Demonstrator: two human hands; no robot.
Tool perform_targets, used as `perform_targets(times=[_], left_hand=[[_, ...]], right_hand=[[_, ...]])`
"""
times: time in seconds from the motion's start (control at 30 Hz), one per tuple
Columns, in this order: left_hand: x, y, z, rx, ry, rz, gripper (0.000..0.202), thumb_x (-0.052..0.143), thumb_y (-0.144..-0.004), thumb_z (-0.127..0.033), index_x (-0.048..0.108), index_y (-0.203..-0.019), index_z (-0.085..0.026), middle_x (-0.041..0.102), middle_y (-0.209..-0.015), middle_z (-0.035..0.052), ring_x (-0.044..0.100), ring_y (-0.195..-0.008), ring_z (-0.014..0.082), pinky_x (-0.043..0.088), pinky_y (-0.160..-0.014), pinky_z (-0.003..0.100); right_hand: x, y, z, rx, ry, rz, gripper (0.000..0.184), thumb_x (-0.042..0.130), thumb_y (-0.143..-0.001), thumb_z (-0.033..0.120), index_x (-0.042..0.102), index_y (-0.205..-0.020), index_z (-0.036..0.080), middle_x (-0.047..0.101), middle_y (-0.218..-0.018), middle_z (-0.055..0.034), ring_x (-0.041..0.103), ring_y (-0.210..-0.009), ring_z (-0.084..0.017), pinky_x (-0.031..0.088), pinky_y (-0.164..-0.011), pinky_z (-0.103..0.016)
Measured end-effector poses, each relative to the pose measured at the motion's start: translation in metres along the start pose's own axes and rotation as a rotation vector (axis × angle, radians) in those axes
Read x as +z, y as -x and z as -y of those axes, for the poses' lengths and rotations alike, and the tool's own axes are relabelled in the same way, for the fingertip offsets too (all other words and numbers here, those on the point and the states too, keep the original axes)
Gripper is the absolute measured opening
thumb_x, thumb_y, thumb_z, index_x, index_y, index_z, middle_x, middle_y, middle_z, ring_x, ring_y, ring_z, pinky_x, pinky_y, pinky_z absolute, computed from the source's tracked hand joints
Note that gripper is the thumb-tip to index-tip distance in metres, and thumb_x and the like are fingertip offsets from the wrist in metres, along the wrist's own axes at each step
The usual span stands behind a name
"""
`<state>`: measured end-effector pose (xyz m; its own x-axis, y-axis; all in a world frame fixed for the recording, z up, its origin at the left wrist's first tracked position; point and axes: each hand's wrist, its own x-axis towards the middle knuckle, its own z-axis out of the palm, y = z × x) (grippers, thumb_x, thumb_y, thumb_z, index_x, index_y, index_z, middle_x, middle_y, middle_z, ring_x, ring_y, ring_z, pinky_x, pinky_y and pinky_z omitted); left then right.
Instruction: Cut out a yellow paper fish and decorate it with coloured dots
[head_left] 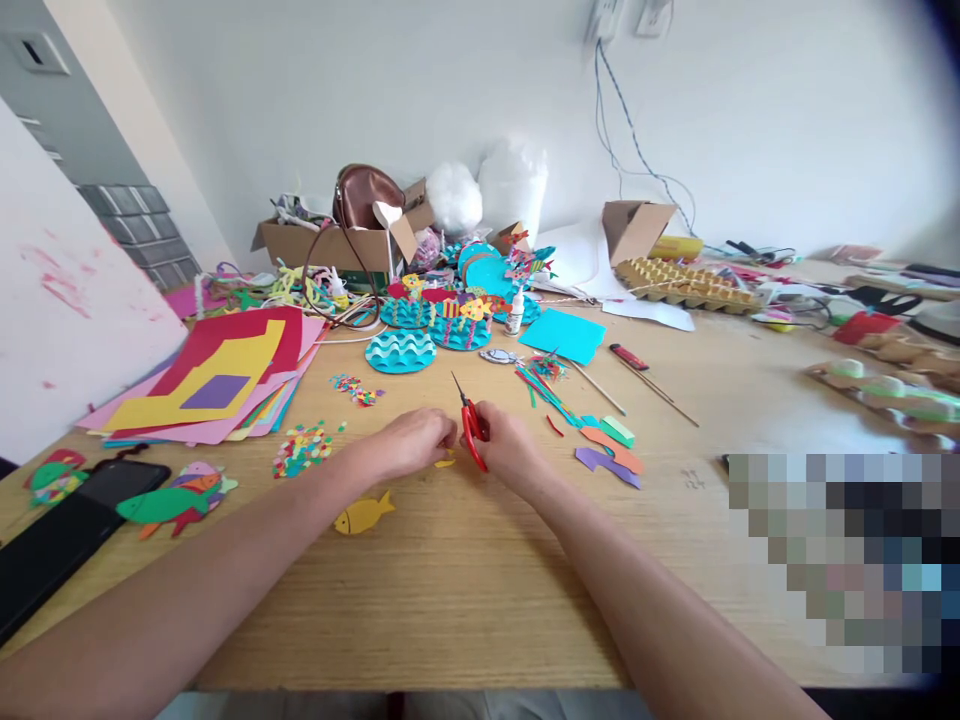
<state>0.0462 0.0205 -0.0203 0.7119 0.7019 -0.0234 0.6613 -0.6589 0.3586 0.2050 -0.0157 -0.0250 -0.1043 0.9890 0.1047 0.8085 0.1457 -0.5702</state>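
Red-handled scissors (474, 435) are in my right hand (510, 440), fingers through the handles and the dark blades pointing away from me. My left hand (420, 438) is close beside them with its fingertips pinched together; what they hold, if anything, is hidden. Just below the fingertips is a small yellow paper scrap (445, 461). Nearer to me a yellow paper fish (364, 514) lies flat on the wooden table (420, 610). Left of my left hand is a spread of small coloured paper dots (306, 448).
Stacked coloured paper (217, 385) and a black phone (82, 530) with paper fish lie left. Behind stand blue wavy discs (401, 351), a glue bottle (515, 312) and a cardboard box (330, 245). Paper strips (551, 395), a cutter knife (628, 357) and egg trays (686, 287) are right.
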Motion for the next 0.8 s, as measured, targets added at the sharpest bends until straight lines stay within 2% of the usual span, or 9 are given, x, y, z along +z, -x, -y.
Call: perform_targets(times=[0.23, 0.4, 0.53, 0.67, 0.8], left_hand=[[0.000, -0.005, 0.004, -0.002, 0.057, 0.029, 0.008, 0.056, -0.069, -0.014, 0.061, -0.074, -0.019, 0.064, -0.078, 0.0007, 0.057, -0.070, 0.0150, 0.038, -0.060, 0.022], [-0.001, -0.002, 0.001, -0.057, 0.128, -0.020, 0.009, 0.053, -0.067, -0.010, 0.057, -0.067, -0.018, 0.058, -0.065, -0.0013, 0.051, -0.059, 0.0132, 0.034, -0.054, 0.023], [-0.008, 0.001, -0.003, -0.109, 0.263, -0.107, 0.007, 0.051, -0.068, -0.012, 0.053, -0.064, -0.018, 0.053, -0.060, -0.0028, 0.049, -0.057, 0.0117, 0.034, -0.053, 0.022], [-0.015, 0.010, -0.008, -0.165, 0.436, -0.229, 0.002, 0.048, -0.072, -0.019, 0.047, -0.072, -0.018, 0.052, -0.066, -0.0027, 0.050, -0.060, 0.0108, 0.039, -0.054, 0.021], [-0.017, 0.023, -0.018, -0.221, 0.830, -0.400, 0.011, 0.054, -0.068, -0.023, 0.048, -0.076, -0.017, 0.052, -0.068, -0.0035, 0.050, -0.060, 0.0092, 0.040, -0.057, 0.021]], right_hand=[[-0.002, 0.000, 0.000, 0.018, -0.048, -0.017, 0.003, 0.052, -0.070, 0.020, 0.051, -0.073, 0.019, 0.050, -0.059, 0.0029, 0.040, -0.052, -0.010, 0.023, -0.048, -0.021], [0.001, -0.003, -0.005, 0.033, -0.151, -0.023, 0.006, 0.054, -0.068, 0.022, 0.049, -0.069, 0.019, 0.050, -0.058, 0.0034, 0.041, -0.054, -0.010, 0.025, -0.049, -0.021], [0.000, -0.005, -0.004, 0.053, -0.297, -0.012, 0.009, 0.055, -0.066, 0.021, 0.047, -0.070, 0.019, 0.052, -0.061, 0.0035, 0.044, -0.055, -0.010, 0.031, -0.051, -0.020], [-0.009, 0.002, 0.011, 0.047, -0.476, 0.044, 0.011, 0.053, -0.070, 0.025, 0.047, -0.076, 0.018, 0.053, -0.063, 0.0035, 0.047, -0.054, -0.009, 0.036, -0.049, -0.020], [-0.016, 0.011, 0.024, 0.033, -0.770, 0.100, 0.018, 0.058, -0.068, 0.031, 0.047, -0.074, 0.018, 0.047, -0.057, 0.0063, 0.041, -0.047, -0.007, 0.034, -0.045, -0.019]])
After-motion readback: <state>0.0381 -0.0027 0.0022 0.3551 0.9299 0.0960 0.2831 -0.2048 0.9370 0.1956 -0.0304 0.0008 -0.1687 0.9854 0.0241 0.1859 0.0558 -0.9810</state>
